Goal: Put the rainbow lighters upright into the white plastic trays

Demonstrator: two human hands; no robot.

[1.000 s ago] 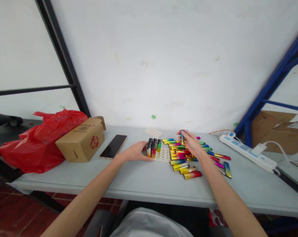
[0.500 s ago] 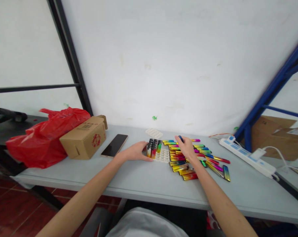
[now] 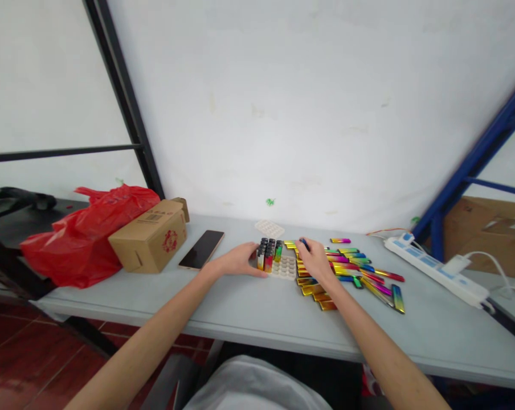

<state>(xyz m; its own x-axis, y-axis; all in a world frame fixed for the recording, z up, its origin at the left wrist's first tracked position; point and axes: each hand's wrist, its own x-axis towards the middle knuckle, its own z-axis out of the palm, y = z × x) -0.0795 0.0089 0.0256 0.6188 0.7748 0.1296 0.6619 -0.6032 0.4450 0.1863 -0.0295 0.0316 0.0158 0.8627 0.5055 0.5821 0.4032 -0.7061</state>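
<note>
My left hand [image 3: 241,261] curves round the left corner of a white tray [image 3: 286,267] with round holes, thumb along its front edge and fingers by the back left. Several lighters [image 3: 269,259] with black tops stand upright in the tray's left part. My right hand [image 3: 315,259] is closed on a lighter [image 3: 304,244], of which a dark blue end shows; the rest is hidden by the fingers. It hovers right of the tray, over a spread of shiny coloured lighters [image 3: 347,266] lying on the table.
Behind the tray lies a second white holed sheet [image 3: 270,229]. To the left are a phone [image 3: 202,249], a cardboard box [image 3: 150,239] and a red plastic bag [image 3: 86,236]. A white power strip [image 3: 437,272] runs along the right, and the wall [image 3: 283,114] rises behind the table [image 3: 249,307].
My right hand has moved left toward the tray with the lighter in it. My left hand keeps its place at the tray. The whole view has shifted slightly.
</note>
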